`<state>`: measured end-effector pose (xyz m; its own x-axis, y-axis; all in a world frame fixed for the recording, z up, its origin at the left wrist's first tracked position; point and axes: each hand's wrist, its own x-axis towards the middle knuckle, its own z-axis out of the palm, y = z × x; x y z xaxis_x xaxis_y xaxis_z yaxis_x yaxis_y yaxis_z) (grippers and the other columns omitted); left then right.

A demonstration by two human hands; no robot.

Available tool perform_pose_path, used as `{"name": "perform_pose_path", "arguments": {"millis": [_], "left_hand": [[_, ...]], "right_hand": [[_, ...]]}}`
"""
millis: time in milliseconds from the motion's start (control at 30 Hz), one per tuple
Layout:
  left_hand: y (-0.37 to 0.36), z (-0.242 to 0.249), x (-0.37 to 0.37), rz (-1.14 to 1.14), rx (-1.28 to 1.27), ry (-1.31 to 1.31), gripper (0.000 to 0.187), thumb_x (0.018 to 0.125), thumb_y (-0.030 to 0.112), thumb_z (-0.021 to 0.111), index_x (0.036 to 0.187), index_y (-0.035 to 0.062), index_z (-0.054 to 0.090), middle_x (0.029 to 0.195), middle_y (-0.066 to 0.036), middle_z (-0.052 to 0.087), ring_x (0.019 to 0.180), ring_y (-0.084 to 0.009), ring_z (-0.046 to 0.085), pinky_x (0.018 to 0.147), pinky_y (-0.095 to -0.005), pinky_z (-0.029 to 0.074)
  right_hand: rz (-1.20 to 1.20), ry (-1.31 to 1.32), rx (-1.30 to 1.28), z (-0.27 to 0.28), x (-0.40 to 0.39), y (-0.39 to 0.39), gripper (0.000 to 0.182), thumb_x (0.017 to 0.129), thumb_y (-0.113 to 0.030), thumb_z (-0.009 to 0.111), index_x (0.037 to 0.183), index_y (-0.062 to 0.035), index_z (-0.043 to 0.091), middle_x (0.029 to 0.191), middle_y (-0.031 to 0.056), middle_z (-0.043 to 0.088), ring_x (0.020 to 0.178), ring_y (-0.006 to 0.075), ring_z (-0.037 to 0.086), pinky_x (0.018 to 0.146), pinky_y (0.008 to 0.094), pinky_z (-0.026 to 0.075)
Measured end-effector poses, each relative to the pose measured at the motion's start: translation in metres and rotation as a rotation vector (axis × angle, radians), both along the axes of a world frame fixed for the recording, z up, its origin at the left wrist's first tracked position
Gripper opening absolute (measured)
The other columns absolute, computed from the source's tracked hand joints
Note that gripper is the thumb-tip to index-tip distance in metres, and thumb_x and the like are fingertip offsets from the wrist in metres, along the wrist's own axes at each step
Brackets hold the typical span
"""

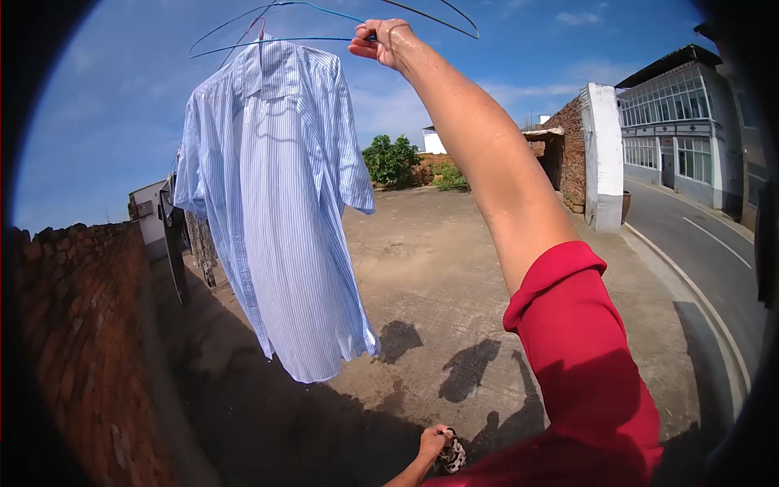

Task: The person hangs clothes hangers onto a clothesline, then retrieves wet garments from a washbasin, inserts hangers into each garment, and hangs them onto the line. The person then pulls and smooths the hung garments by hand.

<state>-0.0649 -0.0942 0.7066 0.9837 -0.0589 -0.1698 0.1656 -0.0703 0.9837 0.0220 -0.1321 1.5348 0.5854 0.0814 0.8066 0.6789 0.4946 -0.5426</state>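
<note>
My right hand, raised high on an outstretched arm, has its fingers closed on the end of a blue wire hanger. Just left of it hangs a blue-and-white striped short-sleeved shirt, open down the front, with a reddish hanger hook at its collar. A second, dark wire hanger shows to the right of my right hand. Low in the view, my left hand is closed around a bunched black-and-white patterned cloth. Most of that cloth is hidden by my body.
A brick wall runs along the left. Behind the shirt hang more clothes. Concrete ground spreads ahead, with shadows on it. A white pillar stands at right beside a road.
</note>
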Motion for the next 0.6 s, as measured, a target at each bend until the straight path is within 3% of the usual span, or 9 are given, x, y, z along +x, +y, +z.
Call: {"name": "perform_pose_path", "arguments": {"millis": [200, 433, 533, 600], "left_hand": [[0.004, 0.002, -0.008, -0.022, -0.004, -0.048, 0.009, 0.08, 0.01, 0.064, 0.084, 0.0035, 0.067, 0.066, 0.0, 0.061, 0.061, -0.0086, 0.055, 0.058, -0.0258, 0.044], [0.047, 0.027, 0.0, -0.056, 0.014, -0.053, 0.012, 0.079, 0.013, 0.062, 0.087, 0.005, 0.067, 0.07, -0.004, 0.065, 0.064, -0.0126, 0.059, 0.062, -0.0301, 0.046], [0.058, 0.034, 0.003, -0.011, 0.106, -0.102, 0.015, 0.078, 0.013, 0.062, 0.089, 0.0032, 0.066, 0.072, -0.008, 0.065, 0.068, -0.0162, 0.062, 0.065, -0.032, 0.047], [0.059, 0.026, 0.006, -0.025, 0.028, -0.106, 0.016, 0.077, 0.013, 0.063, 0.089, 0.0032, 0.066, 0.072, -0.009, 0.066, 0.068, -0.0167, 0.062, 0.066, -0.0323, 0.048]], "right_hand": [[0.038, -0.064, -0.055, -0.029, -0.008, 0.041, 0.014, 0.092, -0.01, 0.055, 0.095, 0.0031, 0.056, 0.082, 0.0112, 0.062, 0.067, 0.0225, 0.063, 0.064, 0.042, 0.06], [0.17, -0.144, 0.231, -0.067, 0.065, 0.044, 0.017, 0.092, -0.013, 0.056, 0.1, 0.0017, 0.055, 0.078, 0.0103, 0.061, 0.077, 0.0247, 0.064, 0.073, 0.0456, 0.058], [0.222, -0.157, 0.347, -0.113, 0.093, 0.029, 0.018, 0.092, -0.014, 0.057, 0.102, 0.0011, 0.055, 0.076, 0.0099, 0.06, 0.081, 0.0256, 0.065, 0.077, 0.0472, 0.058], [0.271, -0.139, 0.362, -0.171, 0.101, 0.019, 0.019, 0.092, -0.015, 0.057, 0.103, 0.0007, 0.054, 0.075, 0.0096, 0.06, 0.084, 0.0263, 0.065, 0.08, 0.0482, 0.057]]}}
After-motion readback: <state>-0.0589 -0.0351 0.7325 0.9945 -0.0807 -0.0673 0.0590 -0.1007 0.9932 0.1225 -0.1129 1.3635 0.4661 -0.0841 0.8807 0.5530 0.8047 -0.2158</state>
